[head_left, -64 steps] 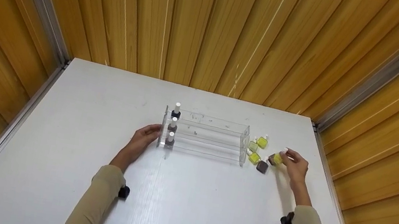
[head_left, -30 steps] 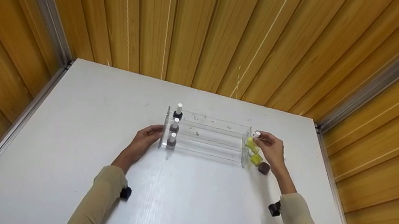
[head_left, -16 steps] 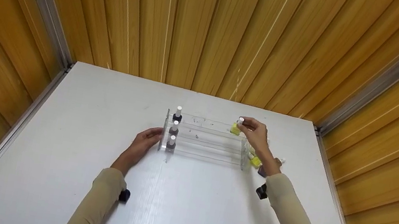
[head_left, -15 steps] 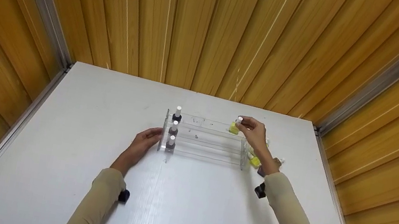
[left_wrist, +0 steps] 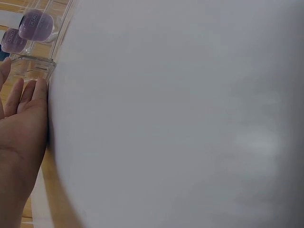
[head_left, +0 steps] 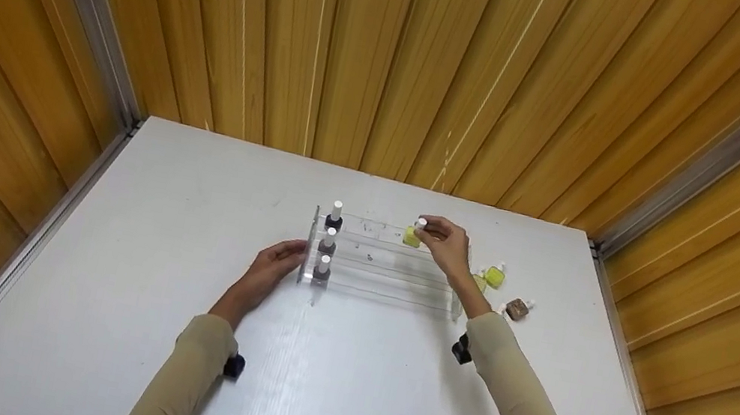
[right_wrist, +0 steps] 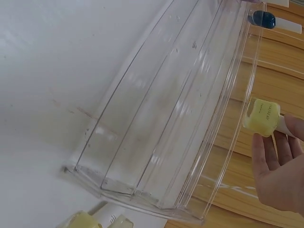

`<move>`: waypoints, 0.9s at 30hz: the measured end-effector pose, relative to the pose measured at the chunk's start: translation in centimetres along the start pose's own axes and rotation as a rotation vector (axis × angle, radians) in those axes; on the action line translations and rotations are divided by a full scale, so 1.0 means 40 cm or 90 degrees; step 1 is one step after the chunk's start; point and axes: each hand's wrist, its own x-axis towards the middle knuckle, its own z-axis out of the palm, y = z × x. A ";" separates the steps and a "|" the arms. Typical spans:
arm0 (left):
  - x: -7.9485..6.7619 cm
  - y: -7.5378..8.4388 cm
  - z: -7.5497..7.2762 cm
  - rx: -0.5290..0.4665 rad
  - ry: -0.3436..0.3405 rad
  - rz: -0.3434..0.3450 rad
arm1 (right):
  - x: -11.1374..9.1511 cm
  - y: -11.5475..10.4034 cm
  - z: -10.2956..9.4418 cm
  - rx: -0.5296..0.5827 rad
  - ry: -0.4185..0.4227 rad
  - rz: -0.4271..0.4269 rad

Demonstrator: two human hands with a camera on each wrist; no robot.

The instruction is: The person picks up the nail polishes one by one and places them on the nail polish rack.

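Note:
A clear acrylic tiered rack (head_left: 310, 246) stands on the white table. At its left end my left hand (head_left: 273, 268) touches the end panel, fingers extended and fingertips at the panel's edge in the left wrist view. My right hand (head_left: 448, 249) pinches the white cap of a yellow nail polish bottle (right_wrist: 264, 118), holding it upright at the back top tier. Three dark bottles line the rack's left side, one per tier: a dark blue one (right_wrist: 262, 19) at the top, a greyish-purple one (head_left: 326, 246) in the middle and another purple one (left_wrist: 36, 26) lower down.
Right of the rack lie loose nail polish bottles: a yellow one (head_left: 494, 277), a pale yellow one (head_left: 479, 282) and a brown one (head_left: 517, 309). My right forearm partly covers that area. Wood-patterned walls (head_left: 368, 47) enclose the table (head_left: 339, 384) at the back and sides.
My right hand has picked up the yellow bottle from the loose group, lifted it over the rack's right end and moved left along the top tier. The left hand has stayed at the rack's end.

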 end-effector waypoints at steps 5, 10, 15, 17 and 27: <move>-0.004 -0.003 0.001 -0.001 -0.007 -0.008 | -0.004 0.022 0.032 0.015 0.009 -0.023; -0.001 -0.002 0.001 -0.001 -0.017 -0.007 | -0.003 0.042 0.058 0.034 0.011 -0.028; 0.009 0.003 0.002 -0.020 -0.013 0.005 | 0.005 0.050 0.072 0.030 0.004 -0.032; 0.011 0.002 0.002 -0.025 -0.013 0.008 | 0.008 0.056 0.075 0.025 0.001 -0.040; 0.007 0.002 0.000 -0.006 -0.005 -0.001 | 0.007 0.065 0.074 0.014 -0.018 -0.058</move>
